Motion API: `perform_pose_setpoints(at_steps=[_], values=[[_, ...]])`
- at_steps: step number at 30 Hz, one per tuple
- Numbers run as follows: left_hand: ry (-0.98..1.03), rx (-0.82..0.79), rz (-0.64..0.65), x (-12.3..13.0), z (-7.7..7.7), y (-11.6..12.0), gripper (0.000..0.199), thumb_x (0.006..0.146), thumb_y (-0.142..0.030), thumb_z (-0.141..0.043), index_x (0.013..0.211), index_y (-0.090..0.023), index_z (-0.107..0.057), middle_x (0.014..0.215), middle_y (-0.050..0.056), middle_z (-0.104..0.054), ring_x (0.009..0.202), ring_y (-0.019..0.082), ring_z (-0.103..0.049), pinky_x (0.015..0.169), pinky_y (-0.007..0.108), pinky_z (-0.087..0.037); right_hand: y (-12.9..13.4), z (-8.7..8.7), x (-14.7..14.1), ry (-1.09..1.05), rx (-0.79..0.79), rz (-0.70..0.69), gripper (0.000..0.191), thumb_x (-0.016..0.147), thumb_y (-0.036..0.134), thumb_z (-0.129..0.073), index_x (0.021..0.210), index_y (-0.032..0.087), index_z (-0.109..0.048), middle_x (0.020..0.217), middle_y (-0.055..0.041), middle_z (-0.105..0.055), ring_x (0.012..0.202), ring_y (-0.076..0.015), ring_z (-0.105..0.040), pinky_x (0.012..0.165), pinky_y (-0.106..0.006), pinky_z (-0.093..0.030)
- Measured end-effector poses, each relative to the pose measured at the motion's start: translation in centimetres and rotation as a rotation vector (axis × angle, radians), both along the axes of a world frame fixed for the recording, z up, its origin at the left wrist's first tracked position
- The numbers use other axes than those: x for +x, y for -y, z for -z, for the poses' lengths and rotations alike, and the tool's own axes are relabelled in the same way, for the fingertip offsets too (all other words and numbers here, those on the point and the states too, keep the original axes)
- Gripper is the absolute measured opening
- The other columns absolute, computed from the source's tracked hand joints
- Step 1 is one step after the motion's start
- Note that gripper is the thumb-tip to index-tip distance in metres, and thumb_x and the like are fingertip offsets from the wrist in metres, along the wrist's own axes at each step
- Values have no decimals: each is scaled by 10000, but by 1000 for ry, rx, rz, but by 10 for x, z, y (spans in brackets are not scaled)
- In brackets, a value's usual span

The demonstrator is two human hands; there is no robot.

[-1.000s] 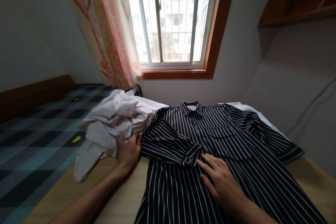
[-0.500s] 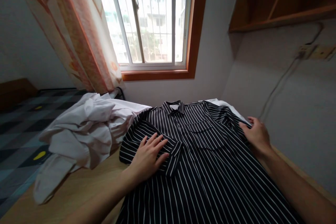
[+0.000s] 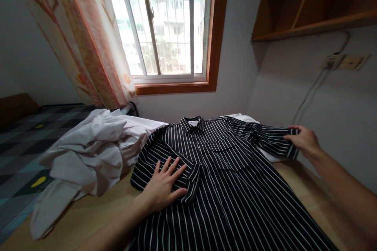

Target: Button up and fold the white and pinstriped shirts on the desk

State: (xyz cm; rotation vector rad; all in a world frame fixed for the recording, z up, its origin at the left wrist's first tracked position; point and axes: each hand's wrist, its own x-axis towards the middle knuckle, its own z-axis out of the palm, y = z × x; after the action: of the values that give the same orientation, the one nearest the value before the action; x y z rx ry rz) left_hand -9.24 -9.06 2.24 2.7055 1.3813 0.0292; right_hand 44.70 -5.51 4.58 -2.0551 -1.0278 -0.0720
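A black shirt with white stripes point(image 3: 218, 188) lies front side up, its collar toward the window. The sleeve on the left is folded inward across the shirt's front. My left hand point(image 3: 165, 186) rests flat on that folded sleeve, fingers spread. At the right, my right hand point(image 3: 303, 140) pinches the cuff end of the other sleeve point(image 3: 269, 137), which stretches out sideways from the shoulder. White cloth point(image 3: 240, 117) shows partly from under the shirt near that sleeve.
A crumpled white garment point(image 3: 88, 153) lies left on the wooden table point(image 3: 97, 211). Beyond it is a checked bed point(image 3: 17, 157). A curtain point(image 3: 85, 39) hangs beside the window point(image 3: 167, 27). A wooden shelf point(image 3: 312, 23) and a socket with a cord point(image 3: 331, 62) are on the right wall.
My right hand has moved outward to the right, drawing the sleeve out straight from the shirt's side. My left hand stays on the folded sleeve. The view has shifted slightly.
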Motion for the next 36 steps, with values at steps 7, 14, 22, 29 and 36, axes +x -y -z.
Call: perform_pose_setpoints(at_steps=[7,14,22,29,36], values=[[19,4,3,0,-2,1,737,864,-729,-385,1493,-353,-307,1582,71,-209,1444,411,-145,1107,685,-123,-27,-113,-10,372,22,-17,333,815,224,-602,1119,114,-684,1042,-156,-700,933,-268,-614,831,-356,-431],[44,26,12,-2,3,0,734,859,-722,-414,1488,-357,-314,1582,67,-216,1440,422,-149,1100,695,-126,-37,-156,-93,670,-64,-153,269,864,270,-588,1086,179,-709,1058,-124,-679,899,-258,-598,766,-360,-391],[48,18,6,-1,4,1,741,860,-729,-401,1493,-356,-306,1586,69,-203,1445,412,-140,1107,691,-108,33,-81,-259,883,-226,-755,274,820,0,-463,899,156,-674,895,-90,-656,700,-183,-604,582,-289,-419],[50,-3,-2,1,-1,3,738,855,-735,-401,1486,-360,-322,1584,70,-214,1443,416,-146,1105,690,-113,60,-1,-298,787,-402,-980,163,845,30,-512,870,130,-639,865,-93,-657,702,-199,-651,566,-286,-477],[78,30,41,-1,3,0,702,863,-713,-425,1478,-391,-323,1597,46,-176,1447,414,-133,1105,698,-94,59,5,-283,679,-374,-900,158,855,68,-500,874,154,-631,876,-76,-657,711,-177,-639,618,-274,-461]])
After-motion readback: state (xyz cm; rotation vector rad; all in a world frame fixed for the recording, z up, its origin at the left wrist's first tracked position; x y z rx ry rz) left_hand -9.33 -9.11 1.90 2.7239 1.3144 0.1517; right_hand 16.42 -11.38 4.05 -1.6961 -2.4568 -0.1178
